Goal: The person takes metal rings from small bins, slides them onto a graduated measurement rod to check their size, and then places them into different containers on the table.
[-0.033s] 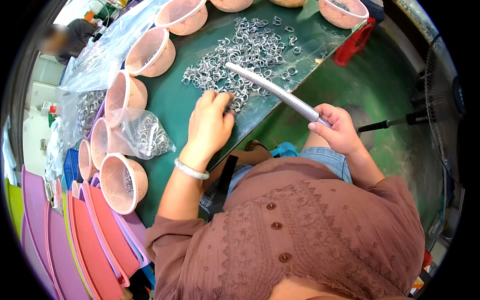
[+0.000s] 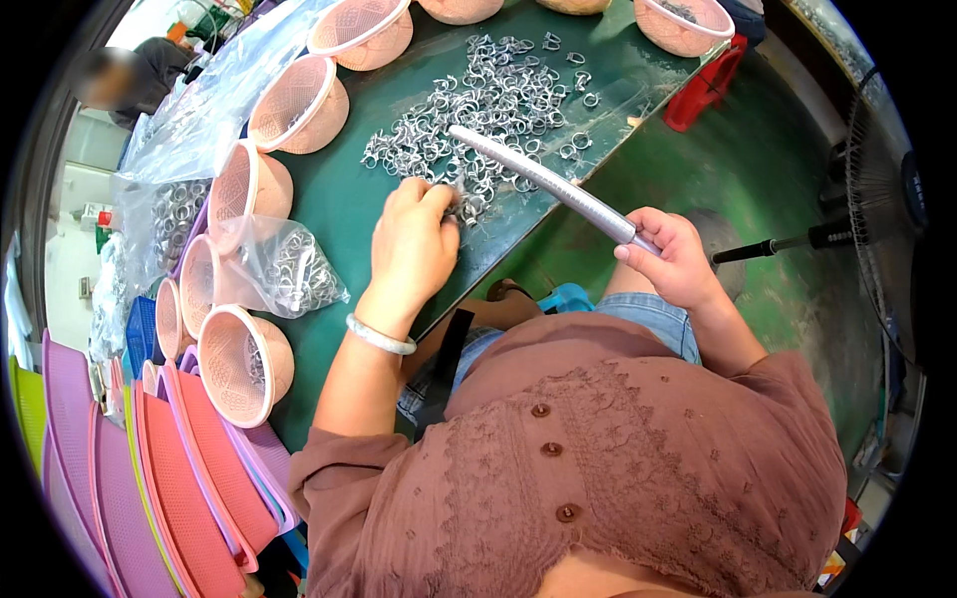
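Where the left fingers curl under: the left hand is bent over the near edge of the ring pile, fingertips turned down and shadowed; I cannot tell whether they pinch a ring or only touch.
Rod: the right hand grasps a tapered silver rod by its near end, thumb along it; the palm hides that end, while the far tip reaches over the rings. Whether it touches them is unclear.
Rings: silver-coloured, heaped and overlapping, many covering one another; a few lie loose toward the table's right edge.
Baskets: peach mesh bowls curve along the left and far sides, several tilted; those at the top are cut off, and the contents are mostly hard to make out.
Bags: a clear bag of ring-like pieces lies against the bowls; cloudy plastic sheeting covers what is behind.
Table: green top, scuffed and pale near its right edge.
Room: green floor, a fan cut by the dark rim, a red plastic piece partly behind the table, stacked pink and purple trays, and a blurred person in a dark sleeve.
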Motion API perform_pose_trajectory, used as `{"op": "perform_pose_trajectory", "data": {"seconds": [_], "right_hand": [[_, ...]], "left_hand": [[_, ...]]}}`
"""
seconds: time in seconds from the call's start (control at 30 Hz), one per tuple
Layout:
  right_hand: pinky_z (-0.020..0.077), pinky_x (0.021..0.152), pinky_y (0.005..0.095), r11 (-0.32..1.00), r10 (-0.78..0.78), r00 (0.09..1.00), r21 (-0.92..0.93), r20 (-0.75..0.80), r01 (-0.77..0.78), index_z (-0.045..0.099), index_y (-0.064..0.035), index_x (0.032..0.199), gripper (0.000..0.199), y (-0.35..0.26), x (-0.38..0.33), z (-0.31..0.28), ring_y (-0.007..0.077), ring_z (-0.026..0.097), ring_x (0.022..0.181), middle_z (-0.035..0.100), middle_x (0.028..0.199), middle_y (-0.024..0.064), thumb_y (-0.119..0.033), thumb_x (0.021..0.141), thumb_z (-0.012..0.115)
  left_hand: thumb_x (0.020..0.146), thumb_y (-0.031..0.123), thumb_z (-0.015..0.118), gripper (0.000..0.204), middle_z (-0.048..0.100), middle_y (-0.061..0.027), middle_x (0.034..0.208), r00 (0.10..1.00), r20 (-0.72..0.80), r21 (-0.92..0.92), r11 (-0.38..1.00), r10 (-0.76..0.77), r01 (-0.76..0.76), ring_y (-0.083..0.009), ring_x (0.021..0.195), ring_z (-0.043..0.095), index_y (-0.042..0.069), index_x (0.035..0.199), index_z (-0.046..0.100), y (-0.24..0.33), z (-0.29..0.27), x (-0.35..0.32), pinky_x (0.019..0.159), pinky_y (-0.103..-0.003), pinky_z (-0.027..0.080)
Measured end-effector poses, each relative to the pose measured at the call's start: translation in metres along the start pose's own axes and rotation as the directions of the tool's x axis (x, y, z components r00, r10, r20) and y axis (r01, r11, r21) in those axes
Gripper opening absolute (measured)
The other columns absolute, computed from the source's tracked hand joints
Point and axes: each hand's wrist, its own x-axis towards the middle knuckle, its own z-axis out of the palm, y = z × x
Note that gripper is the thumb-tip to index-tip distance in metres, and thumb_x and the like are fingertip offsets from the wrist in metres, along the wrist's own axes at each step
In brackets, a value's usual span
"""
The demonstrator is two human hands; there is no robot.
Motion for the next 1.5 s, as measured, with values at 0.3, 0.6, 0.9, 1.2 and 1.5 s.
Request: {"op": "perform_pose_trajectory", "data": {"seconds": [0.3,0.6,0.9,1.2,1.5], "right_hand": [[0.0358,0.058,0.0182,0.994,0.022,1.0,-0.108,0.008,-0.021,0.053,-0.0003,0.092,0.016,-0.011,0.001,0.008,0.0025,0.043,0.068,0.05,0.076,-0.0036,-0.006,0.079,0.061],[0.0349,0.055,0.0177,1.0,0.01,1.0,0.01,0.007,-0.01,0.053,-0.0003,0.091,0.016,0.002,0.006,0.021,0.0015,0.042,0.065,0.049,0.073,-0.0044,-0.005,0.078,0.062],[0.034,0.053,0.0173,0.999,0.011,1.0,-0.032,0.007,-0.01,0.053,-0.0001,0.09,0.016,0.004,0.006,0.022,0.0015,0.041,0.063,0.049,0.072,-0.0046,-0.005,0.078,0.062],[0.034,0.053,0.0173,0.999,-0.001,1.0,-0.036,-0.007,0.001,0.053,0.0004,0.091,0.016,0.005,0.004,0.021,0.0013,0.041,0.062,0.049,0.071,-0.0047,-0.006,0.078,0.062],[0.0358,0.055,0.018,0.998,-0.055,0.996,-0.025,0.075,0.057,0.053,0.001,0.092,0.017,0.002,0.002,0.025,0.0025,0.043,0.064,0.05,0.073,-0.0035,-0.005,0.079,0.061]], "left_hand": [[0.079,0.003,0.058,0.007,0.059,-0.0008,0.076,0.912,0.044,-0.77,0.568,-0.407,0.291,-0.0074,0.069,0.051,0.0,0.084,0.06,-0.037,-0.001,0.003,0.064,-0.021,0.042],[0.081,0.01,0.058,0.011,0.057,-0.0021,0.081,0.917,-0.129,-0.689,0.699,-0.378,0.192,-0.0082,0.067,0.051,0.001,0.088,0.057,-0.05,-0.002,0.002,0.061,-0.021,0.041],[0.069,0.013,0.067,0.014,0.054,-0.0092,0.078,0.946,-0.214,-0.246,0.951,-0.242,0.188,-0.0212,0.069,0.054,0.002,0.076,0.061,-0.042,0.016,0.0,0.063,-0.03,0.044],[0.086,0.007,0.051,0.009,0.062,-0.0128,0.093,0.936,0.068,-0.992,0.075,-0.346,0.1,-0.0173,0.08,0.061,0.002,0.091,0.056,-0.051,0.001,-0.002,0.069,-0.025,0.049],[0.085,0.001,0.05,0.009,0.06,-0.0128,0.094,0.962,-0.006,-0.994,-0.106,-0.272,-0.036,-0.0202,0.082,0.061,0.002,0.094,0.051,-0.05,-0.002,-0.004,0.071,-0.029,0.053]]}}
